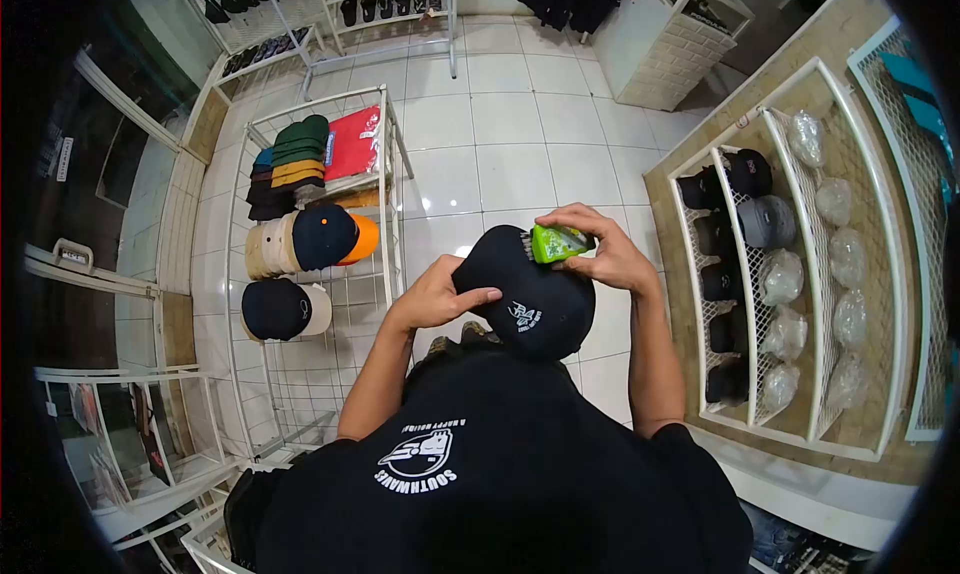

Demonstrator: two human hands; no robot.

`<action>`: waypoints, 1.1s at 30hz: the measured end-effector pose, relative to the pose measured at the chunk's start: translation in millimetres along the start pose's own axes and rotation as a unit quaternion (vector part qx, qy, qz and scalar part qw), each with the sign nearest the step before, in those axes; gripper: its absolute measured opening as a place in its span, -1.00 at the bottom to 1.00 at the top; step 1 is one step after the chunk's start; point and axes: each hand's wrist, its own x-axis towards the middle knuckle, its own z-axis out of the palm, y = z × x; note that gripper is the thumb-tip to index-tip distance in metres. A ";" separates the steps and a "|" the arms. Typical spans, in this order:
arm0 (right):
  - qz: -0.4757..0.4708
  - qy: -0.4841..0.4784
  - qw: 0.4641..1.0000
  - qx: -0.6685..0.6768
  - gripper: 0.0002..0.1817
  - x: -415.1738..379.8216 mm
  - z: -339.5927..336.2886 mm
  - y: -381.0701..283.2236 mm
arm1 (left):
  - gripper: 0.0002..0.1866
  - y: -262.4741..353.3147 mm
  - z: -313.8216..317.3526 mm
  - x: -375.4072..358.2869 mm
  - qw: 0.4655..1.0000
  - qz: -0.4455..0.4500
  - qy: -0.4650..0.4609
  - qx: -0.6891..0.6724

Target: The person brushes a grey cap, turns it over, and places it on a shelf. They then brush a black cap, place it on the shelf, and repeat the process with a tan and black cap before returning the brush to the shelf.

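Note:
A black cap (555,309) with a small white emblem is held up in front of my chest. My left hand (438,296) grips its left side, the thumb lying over the fabric and the other fingers hidden behind. In my right hand (608,252) is a bright green scrub brush (556,243), pinched between thumb and fingers. Its short bristles point left and meet the cap's upper part.
On my left a white wire rack (392,139) carries stacked caps (300,239), folded beanies (300,152) and a red packet (353,141). A white wall shelf (815,264) on my right holds dark caps and plastic-wrapped items. Ahead, a white counter (650,59) stands on the tiled floor.

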 end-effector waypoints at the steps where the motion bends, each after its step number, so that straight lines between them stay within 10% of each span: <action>1: 0.002 0.000 1.000 0.001 -0.27 -1.5 4.1 -3.5 | -0.78 -5.7 0.3 -1.0 1.000 0.001 0.000 0.001; 13: -0.126 -0.016 0.986 -0.110 -0.31 11.3 31.0 -26.0 | -0.77 2.5 0.9 0.1 1.000 0.016 -0.015 0.010; 19: -0.084 0.137 0.983 -0.090 -0.30 13.4 35.7 0.4 | -0.75 4.7 1.5 -2.6 0.998 0.044 0.011 0.035; 23: -0.143 0.033 0.982 -0.122 -0.29 9.9 56.6 -21.5 | -0.75 -2.1 3.2 -0.4 1.000 0.020 0.015 -0.009; 26: -0.076 0.173 0.974 -0.125 -0.29 18.3 39.9 8.0 | -0.80 4.2 4.6 -5.6 1.000 -0.003 0.019 -0.001; 31: -0.150 0.056 0.975 -0.156 -0.31 14.3 59.6 -14.1 | -0.77 12.5 6.8 -4.2 0.999 0.013 0.036 0.035; 33: -0.103 0.166 0.975 -0.109 -0.28 23.1 44.9 3.3 | -0.77 6.7 1.4 -3.8 0.999 -0.010 0.011 0.049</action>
